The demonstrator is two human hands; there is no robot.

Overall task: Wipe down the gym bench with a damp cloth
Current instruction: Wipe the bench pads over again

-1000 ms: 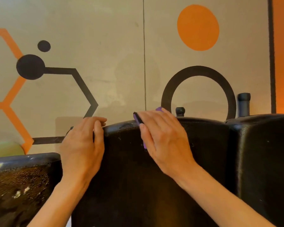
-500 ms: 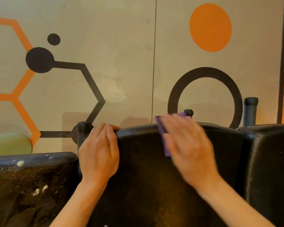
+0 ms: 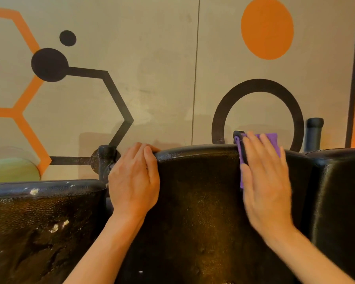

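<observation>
At the centre of the head view stands a black padded bench point(image 3: 197, 201), its upright pad filling the lower middle of the frame against a painted wall point(image 3: 162, 58). The left hand point(image 3: 133, 181) grips the pad's upper left corner, fingers curled over the top edge. Toward the upper right of the pad, the right hand point(image 3: 264, 181) lies flat with straight fingers, pressing a purple cloth point(image 3: 272, 141) against the pad's top edge; the cloth peeks out above and to the left of the fingers, touching a small black post point(image 3: 238, 134).

Risks, as a judgement: the cloth is only pressed, not pinched, so a fast stroke over the rounded edge could let it slip behind the bench. It could also snag on the post. Another pad point(image 3: 39, 222) at lower left shows white flecks and cracked covering; hard rubbing there might tear it further. A third pad point(image 3: 340, 201) sits at the right, and its narrow gap from the bench could be missed.
</observation>
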